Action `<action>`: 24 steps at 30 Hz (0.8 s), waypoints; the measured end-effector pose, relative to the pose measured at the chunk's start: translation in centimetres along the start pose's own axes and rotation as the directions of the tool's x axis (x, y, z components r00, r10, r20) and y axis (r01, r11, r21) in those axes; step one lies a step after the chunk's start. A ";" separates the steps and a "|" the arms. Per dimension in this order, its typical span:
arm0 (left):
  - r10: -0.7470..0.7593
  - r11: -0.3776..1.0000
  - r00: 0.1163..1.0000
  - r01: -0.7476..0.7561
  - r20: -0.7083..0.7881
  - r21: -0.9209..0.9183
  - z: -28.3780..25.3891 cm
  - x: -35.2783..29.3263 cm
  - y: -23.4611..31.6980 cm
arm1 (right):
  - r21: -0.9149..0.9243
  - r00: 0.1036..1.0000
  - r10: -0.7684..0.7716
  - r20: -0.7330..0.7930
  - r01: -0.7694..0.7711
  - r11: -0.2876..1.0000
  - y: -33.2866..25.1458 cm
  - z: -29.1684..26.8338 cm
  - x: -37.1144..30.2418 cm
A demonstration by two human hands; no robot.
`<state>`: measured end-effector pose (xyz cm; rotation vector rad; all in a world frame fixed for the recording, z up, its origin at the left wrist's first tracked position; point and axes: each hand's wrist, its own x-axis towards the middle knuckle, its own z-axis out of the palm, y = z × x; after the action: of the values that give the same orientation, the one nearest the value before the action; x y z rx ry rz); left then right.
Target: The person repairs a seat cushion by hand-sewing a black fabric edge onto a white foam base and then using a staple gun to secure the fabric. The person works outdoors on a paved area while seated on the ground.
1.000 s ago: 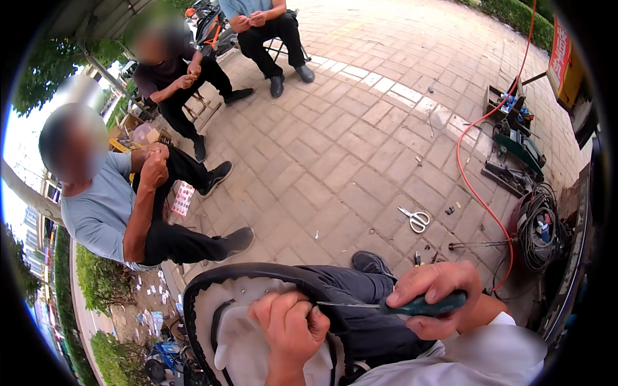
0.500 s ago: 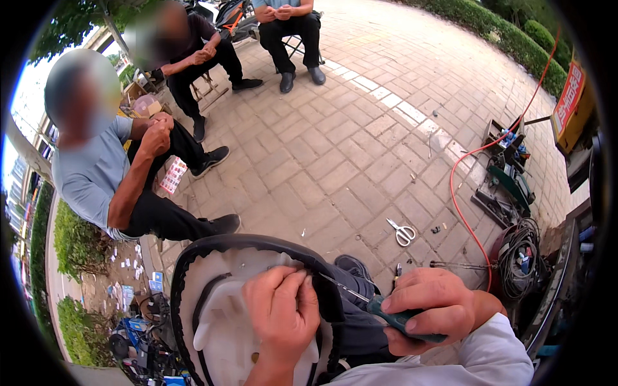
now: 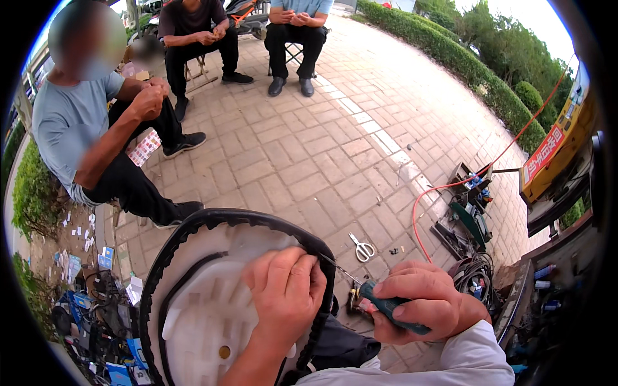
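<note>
A scooter-type seat (image 3: 212,309) lies upside down on my lap, its pale plastic base showing inside a black cover (image 3: 193,222) with a ragged, folded-over edge. My left hand (image 3: 286,286) is closed in a pinch on the cover's edge at the right side of the rim. In my closed right hand (image 3: 418,302) is an awl (image 3: 393,309) with a dark green handle and a thin metal shaft. Its shaft points up and left, and the tip meets the rim right beside my left fingertips. The exact tip is hard to make out.
White-handled scissors (image 3: 362,248) lie on the paving ahead. A red hose (image 3: 418,215) runs past an open toolbox (image 3: 473,183) and coiled cable (image 3: 476,276) on the right. Three people sit at the left and far side. Boxes and parts (image 3: 96,321) crowd the lower left.
The view has swung right and upward, showing more hedge and the yellow cabinet. My left hand still pinches the cover's edge, and the awl stays at the rim, with its handle slightly lower.
</note>
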<state>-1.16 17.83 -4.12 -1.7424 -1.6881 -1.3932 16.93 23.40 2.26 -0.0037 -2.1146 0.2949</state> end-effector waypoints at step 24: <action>-0.003 0.994 0.997 0.011 0.076 -0.107 -0.9 0.1 0.1 | -0.011 0.994 0.110 -0.006 -0.110 0.994 -1.5 -0.4 -0.1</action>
<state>-1.50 17.12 -3.62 -1.8706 -1.6880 -1.4631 17.52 22.00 2.68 -0.1279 -2.1145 0.3483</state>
